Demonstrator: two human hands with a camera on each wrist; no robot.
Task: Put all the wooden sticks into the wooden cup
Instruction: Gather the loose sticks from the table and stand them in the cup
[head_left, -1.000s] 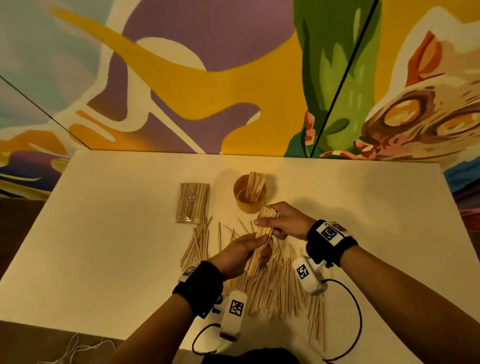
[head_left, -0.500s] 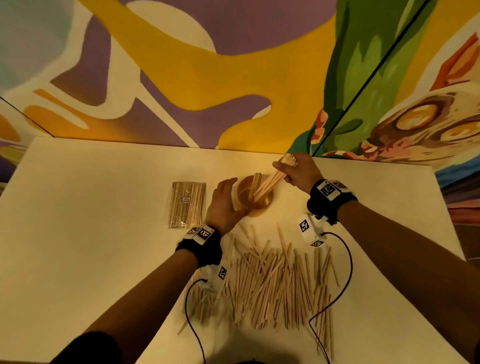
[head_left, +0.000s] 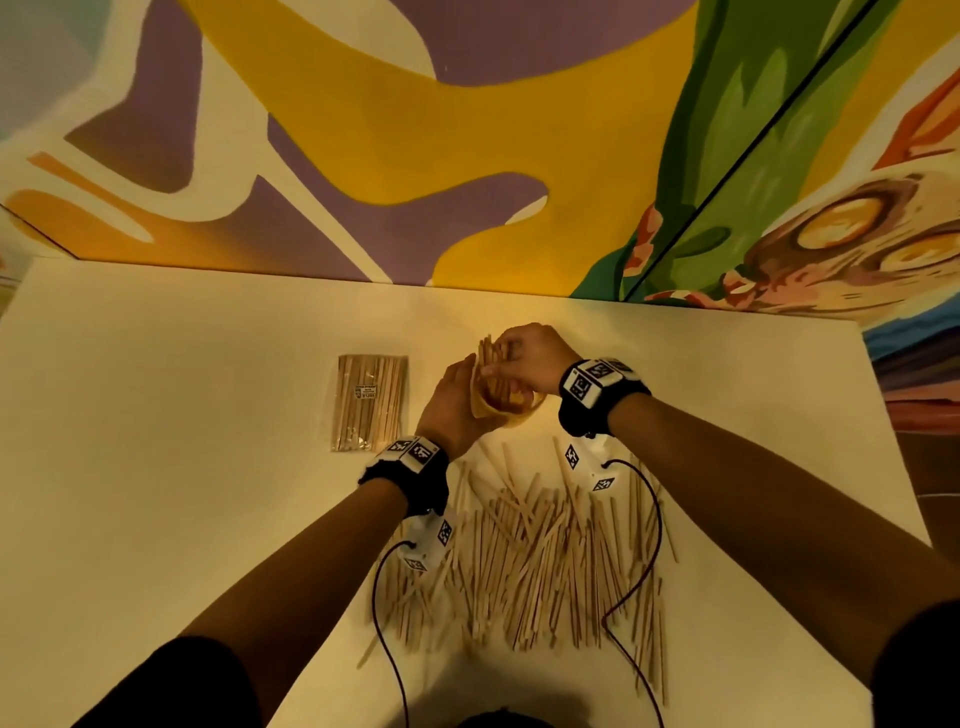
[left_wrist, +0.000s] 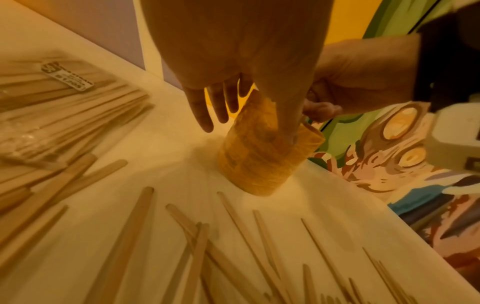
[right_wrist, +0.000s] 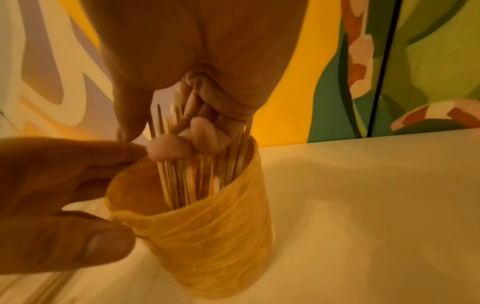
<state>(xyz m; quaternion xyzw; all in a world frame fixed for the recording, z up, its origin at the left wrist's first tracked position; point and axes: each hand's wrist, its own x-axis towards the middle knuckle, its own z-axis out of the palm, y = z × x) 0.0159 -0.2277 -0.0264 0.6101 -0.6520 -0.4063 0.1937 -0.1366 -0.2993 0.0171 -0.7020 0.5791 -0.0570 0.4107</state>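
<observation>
**Both hands at the cup, a bundle of sticks going in**

Your right hand (head_left: 524, 358) is above the wooden cup (right_wrist: 207, 236), fingers curled round a bundle of sticks (right_wrist: 182, 174) whose lower ends stand inside the cup. The right wrist view shows your fingertips (right_wrist: 202, 131) bunched just over the rim, with the sticks leaning against the far inner wall.

Your left hand (head_left: 452, 400) is at the cup's left side. Its thumb (right_wrist: 103, 244) presses the outer wall just below the rim and one finger reaches the rim beside the sticks; in the left wrist view the other fingers (left_wrist: 200, 111) hang straight past the cup, so you steady it more than grip it.

The cup stands on the white table (head_left: 182, 441), toward the far edge. Nearer to you, a wide scatter of loose sticks (head_left: 540, 566) lies flat between your forearms. A sealed packet of sticks (head_left: 370, 401) lies just left of your left hand, apart from the cup. A painted mural (head_left: 467, 130) fills the wall behind the table.
</observation>
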